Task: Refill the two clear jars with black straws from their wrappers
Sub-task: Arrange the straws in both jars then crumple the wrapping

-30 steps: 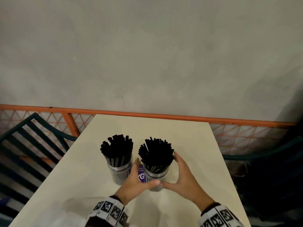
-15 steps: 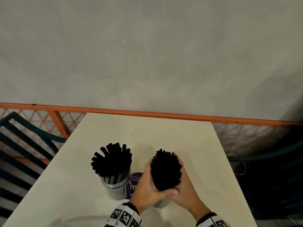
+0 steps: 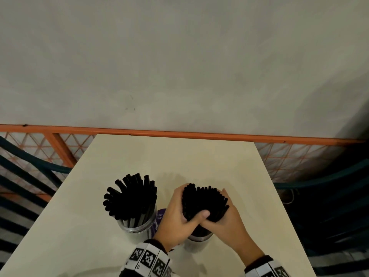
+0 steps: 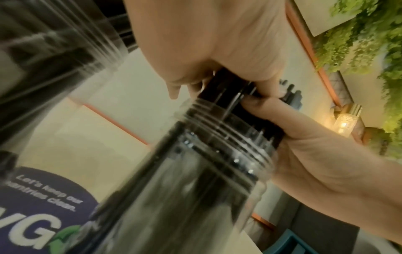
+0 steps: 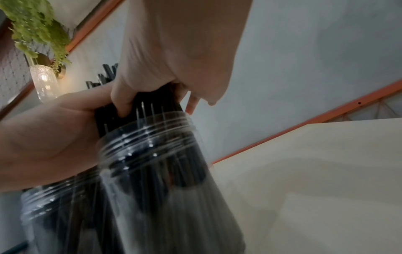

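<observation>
Two clear jars stand on the cream table point(image 3: 179, 156). The left jar point(image 3: 137, 226) holds black straws point(image 3: 129, 196) that fan out loosely. Above the right jar point(image 3: 199, 237), my left hand point(image 3: 177, 212) and right hand point(image 3: 225, 220) wrap round its black straws point(image 3: 203, 200) and squeeze them into a tight bundle. In the left wrist view the left hand point(image 4: 206, 51) and right hand point(image 4: 304, 146) grip the straws point(image 4: 228, 86) just above the threaded rim point(image 4: 217, 137). The right wrist view shows the same grip on the straws point(image 5: 152, 106) over the right jar point(image 5: 156, 154).
A purple printed card point(image 3: 158, 216) stands between the jars. An orange rail with mesh point(image 3: 179, 134) runs behind the table's far edge, before a grey wall. Dark green chairs sit at the left point(image 3: 30, 176) and the right point(image 3: 329, 186).
Both hands rose from the sides of the right jar and closed round its fanned straws, pressing them into one bundle. The head view dipped towards the table.
</observation>
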### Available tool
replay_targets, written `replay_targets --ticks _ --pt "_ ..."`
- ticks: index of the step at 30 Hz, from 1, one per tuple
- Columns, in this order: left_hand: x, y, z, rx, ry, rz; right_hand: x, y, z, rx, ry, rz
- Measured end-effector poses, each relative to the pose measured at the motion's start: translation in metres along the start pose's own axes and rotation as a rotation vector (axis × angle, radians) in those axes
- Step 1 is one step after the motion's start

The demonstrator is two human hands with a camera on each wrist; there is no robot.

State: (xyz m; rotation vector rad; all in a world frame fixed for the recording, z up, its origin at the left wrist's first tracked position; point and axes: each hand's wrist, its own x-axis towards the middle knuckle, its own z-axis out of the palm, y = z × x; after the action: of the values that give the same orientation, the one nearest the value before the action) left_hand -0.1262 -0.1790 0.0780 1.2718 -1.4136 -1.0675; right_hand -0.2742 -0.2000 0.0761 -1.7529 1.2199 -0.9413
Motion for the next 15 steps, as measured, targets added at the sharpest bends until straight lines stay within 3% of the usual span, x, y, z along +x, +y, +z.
replay_targets --ticks 4,8,11,15 --pt "-0.001 -0.007 -0.015 0.033 -0.076 -0.036 -0.009 0.013 -0.010 0.088 -0.078 0.056" --pt "-0.002 -0.005 -0.017 0.036 -0.169 -0.063 -0.017 0.012 -0.007 0.102 -0.130 -0.002" --pt "0.000 0.002 -0.006 0.060 -0.233 -0.045 -0.015 0.009 0.008 0.074 -0.088 -0.060" --pt "-0.004 0.008 0.011 0.110 -0.094 0.014 -0.011 -0.005 0.020 0.075 0.044 -0.085"
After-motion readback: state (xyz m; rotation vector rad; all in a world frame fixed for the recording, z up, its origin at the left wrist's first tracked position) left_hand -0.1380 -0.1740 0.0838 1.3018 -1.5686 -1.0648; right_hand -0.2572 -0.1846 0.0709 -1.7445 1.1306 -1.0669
